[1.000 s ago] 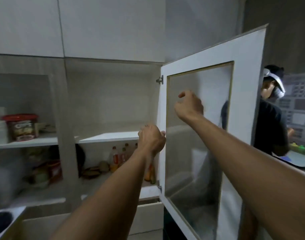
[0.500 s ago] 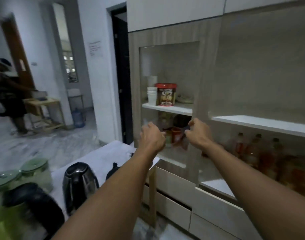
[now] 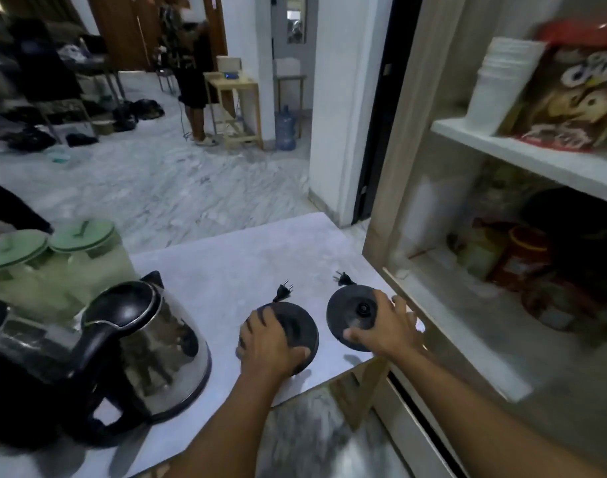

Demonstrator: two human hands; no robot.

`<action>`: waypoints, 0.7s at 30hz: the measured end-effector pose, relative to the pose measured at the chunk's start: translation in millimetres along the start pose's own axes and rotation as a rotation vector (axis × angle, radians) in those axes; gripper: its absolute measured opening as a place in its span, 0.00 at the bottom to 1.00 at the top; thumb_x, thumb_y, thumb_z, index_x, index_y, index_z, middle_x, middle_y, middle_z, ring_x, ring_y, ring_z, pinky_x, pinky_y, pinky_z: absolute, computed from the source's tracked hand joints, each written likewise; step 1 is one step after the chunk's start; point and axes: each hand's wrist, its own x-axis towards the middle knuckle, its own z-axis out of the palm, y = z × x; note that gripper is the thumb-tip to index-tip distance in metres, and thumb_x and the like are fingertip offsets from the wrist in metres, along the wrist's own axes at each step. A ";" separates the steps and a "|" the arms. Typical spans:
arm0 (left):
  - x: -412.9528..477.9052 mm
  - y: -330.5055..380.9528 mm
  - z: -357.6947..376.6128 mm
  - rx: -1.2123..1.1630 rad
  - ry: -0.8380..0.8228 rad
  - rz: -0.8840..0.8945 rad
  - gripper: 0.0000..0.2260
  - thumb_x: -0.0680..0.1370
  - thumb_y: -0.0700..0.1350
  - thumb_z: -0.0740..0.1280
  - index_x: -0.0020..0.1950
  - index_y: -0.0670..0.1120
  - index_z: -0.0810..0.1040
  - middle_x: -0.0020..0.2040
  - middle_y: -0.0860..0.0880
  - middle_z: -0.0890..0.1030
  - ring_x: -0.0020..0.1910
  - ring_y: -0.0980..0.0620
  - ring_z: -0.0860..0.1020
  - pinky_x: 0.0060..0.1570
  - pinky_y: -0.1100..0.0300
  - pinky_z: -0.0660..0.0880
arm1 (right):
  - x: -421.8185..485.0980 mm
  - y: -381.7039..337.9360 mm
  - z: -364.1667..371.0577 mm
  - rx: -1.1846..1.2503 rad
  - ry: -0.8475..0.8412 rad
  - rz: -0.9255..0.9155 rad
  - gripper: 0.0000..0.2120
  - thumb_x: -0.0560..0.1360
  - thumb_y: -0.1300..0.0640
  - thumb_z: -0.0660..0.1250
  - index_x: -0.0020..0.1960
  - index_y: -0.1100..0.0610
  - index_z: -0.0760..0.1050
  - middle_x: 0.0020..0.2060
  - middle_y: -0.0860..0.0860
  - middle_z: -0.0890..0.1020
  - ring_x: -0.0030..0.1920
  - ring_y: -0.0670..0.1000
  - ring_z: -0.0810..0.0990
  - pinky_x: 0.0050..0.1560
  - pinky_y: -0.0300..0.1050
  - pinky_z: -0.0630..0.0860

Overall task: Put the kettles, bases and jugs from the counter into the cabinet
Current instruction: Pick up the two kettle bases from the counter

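Note:
Two round black kettle bases lie on the grey counter (image 3: 226, 270), each with a short cord and plug. My left hand (image 3: 269, 343) grips the left base (image 3: 300, 327). My right hand (image 3: 390, 331) grips the right base (image 3: 355, 310) near the counter's right edge. A steel kettle (image 3: 157, 343) with a black lid and handle stands at the left. A second dark kettle (image 3: 5, 367) is partly cut off at the far left. Behind them stand two clear jugs (image 3: 74, 263) with green lids.
The cabinet (image 3: 495, 160) on the right has white shelves with stacked white cups (image 3: 498, 77), a snack tub (image 3: 581, 94) and jars below. A person (image 3: 191, 63) stands far off by a wooden table (image 3: 236, 108). Marble floor lies beyond the counter.
My view swung from the cabinet door down and left to the counter. Both hands dropped from the cabinet and closed on the two black bases.

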 end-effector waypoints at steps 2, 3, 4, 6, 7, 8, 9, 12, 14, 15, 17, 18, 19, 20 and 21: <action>15.3 -7.6 24.1 0.020 -0.023 -0.115 0.55 0.62 0.63 0.74 0.79 0.49 0.46 0.78 0.45 0.49 0.76 0.37 0.52 0.69 0.39 0.62 | 22.3 8.8 24.5 -0.048 -0.078 0.022 0.55 0.61 0.33 0.73 0.78 0.42 0.47 0.78 0.54 0.48 0.75 0.64 0.55 0.70 0.63 0.63; 19.9 -11.6 35.6 0.026 -0.041 -0.161 0.57 0.60 0.65 0.74 0.79 0.51 0.43 0.79 0.45 0.45 0.76 0.36 0.49 0.70 0.39 0.60 | 30.1 13.2 36.7 -0.060 -0.101 0.029 0.58 0.60 0.32 0.73 0.79 0.41 0.43 0.79 0.54 0.43 0.76 0.65 0.51 0.71 0.65 0.60; 21.4 -14.5 43.9 0.029 -0.046 -0.183 0.59 0.59 0.66 0.73 0.79 0.53 0.41 0.79 0.45 0.42 0.76 0.34 0.47 0.71 0.38 0.58 | 34.6 17.1 45.5 -0.062 -0.099 0.034 0.60 0.59 0.31 0.73 0.79 0.41 0.40 0.79 0.55 0.40 0.76 0.66 0.48 0.72 0.67 0.58; 25.8 -17.9 61.8 0.049 -0.038 -0.204 0.60 0.58 0.69 0.72 0.79 0.54 0.39 0.79 0.45 0.37 0.76 0.33 0.43 0.73 0.37 0.51 | 46.1 23.2 62.6 -0.071 -0.102 0.045 0.61 0.58 0.29 0.71 0.78 0.40 0.38 0.78 0.56 0.37 0.76 0.68 0.45 0.74 0.69 0.53; 26.3 -18.6 66.2 0.050 -0.022 -0.203 0.61 0.58 0.70 0.72 0.79 0.54 0.38 0.79 0.45 0.36 0.76 0.33 0.41 0.73 0.36 0.48 | 48.4 24.2 67.0 -0.074 -0.083 0.052 0.60 0.58 0.28 0.70 0.78 0.40 0.39 0.78 0.56 0.37 0.77 0.68 0.45 0.74 0.69 0.51; 27.4 -19.7 70.5 0.049 -0.006 -0.208 0.61 0.58 0.71 0.71 0.79 0.55 0.38 0.79 0.45 0.36 0.77 0.33 0.41 0.74 0.36 0.47 | 51.5 24.6 70.4 -0.070 -0.066 0.059 0.58 0.58 0.27 0.69 0.78 0.39 0.41 0.78 0.55 0.38 0.77 0.68 0.45 0.74 0.70 0.49; 28.3 -20.1 74.1 0.054 0.011 -0.213 0.60 0.57 0.72 0.70 0.78 0.56 0.39 0.79 0.45 0.36 0.77 0.33 0.41 0.74 0.36 0.46 | 54.5 24.2 72.5 -0.058 -0.050 0.066 0.57 0.58 0.27 0.69 0.78 0.39 0.43 0.79 0.55 0.40 0.77 0.67 0.46 0.73 0.70 0.49; 25.8 -21.5 80.6 0.068 0.031 -0.201 0.59 0.55 0.73 0.70 0.77 0.62 0.39 0.79 0.46 0.38 0.77 0.35 0.41 0.73 0.36 0.47 | 54.1 25.1 77.5 -0.049 -0.013 0.070 0.53 0.59 0.29 0.68 0.77 0.41 0.49 0.79 0.56 0.44 0.76 0.67 0.49 0.74 0.68 0.51; 22.5 -21.9 80.8 0.064 0.033 -0.190 0.60 0.54 0.73 0.71 0.77 0.63 0.40 0.79 0.46 0.38 0.77 0.35 0.41 0.73 0.36 0.48 | 48.1 28.1 81.1 -0.056 0.032 0.047 0.52 0.59 0.30 0.68 0.77 0.43 0.50 0.78 0.57 0.46 0.75 0.68 0.52 0.74 0.65 0.54; 20.9 -22.6 80.7 0.065 0.029 -0.182 0.61 0.53 0.73 0.71 0.77 0.62 0.40 0.79 0.45 0.38 0.77 0.36 0.40 0.73 0.36 0.48 | 44.9 30.1 82.4 -0.044 0.050 0.037 0.51 0.59 0.31 0.68 0.76 0.44 0.51 0.77 0.57 0.46 0.74 0.69 0.53 0.74 0.63 0.56; 15.3 -24.4 81.4 0.093 0.014 -0.146 0.62 0.53 0.73 0.73 0.77 0.61 0.40 0.78 0.45 0.37 0.77 0.36 0.40 0.73 0.37 0.48 | 39.7 32.6 83.3 -0.020 0.053 0.032 0.50 0.60 0.34 0.68 0.76 0.45 0.52 0.77 0.58 0.47 0.73 0.69 0.53 0.73 0.62 0.59; 10.8 -25.6 82.6 0.115 0.009 -0.122 0.63 0.53 0.72 0.73 0.77 0.60 0.40 0.78 0.45 0.37 0.77 0.36 0.40 0.74 0.38 0.49 | 36.8 33.2 83.1 -0.011 0.048 0.029 0.50 0.59 0.34 0.68 0.76 0.46 0.52 0.76 0.58 0.48 0.73 0.69 0.54 0.72 0.61 0.60; 5.5 -26.2 84.5 0.132 0.012 -0.099 0.62 0.53 0.72 0.73 0.77 0.59 0.41 0.78 0.45 0.37 0.77 0.36 0.41 0.74 0.39 0.50 | 33.9 33.9 82.7 -0.004 0.043 0.023 0.50 0.59 0.35 0.69 0.76 0.46 0.52 0.76 0.58 0.48 0.73 0.69 0.54 0.71 0.61 0.62; 0.6 -26.3 86.8 0.143 0.027 -0.082 0.61 0.54 0.71 0.73 0.77 0.58 0.43 0.78 0.45 0.38 0.77 0.37 0.42 0.74 0.40 0.51 | 31.1 34.9 82.5 -0.002 0.039 0.017 0.50 0.59 0.35 0.69 0.76 0.46 0.52 0.76 0.58 0.47 0.73 0.69 0.53 0.71 0.61 0.63; -3.3 -26.3 88.6 0.154 0.049 -0.069 0.59 0.55 0.70 0.73 0.77 0.57 0.45 0.78 0.45 0.40 0.77 0.37 0.44 0.74 0.41 0.53 | 28.4 35.6 82.0 -0.002 0.036 0.012 0.51 0.60 0.35 0.69 0.76 0.46 0.51 0.76 0.58 0.47 0.73 0.69 0.53 0.70 0.61 0.64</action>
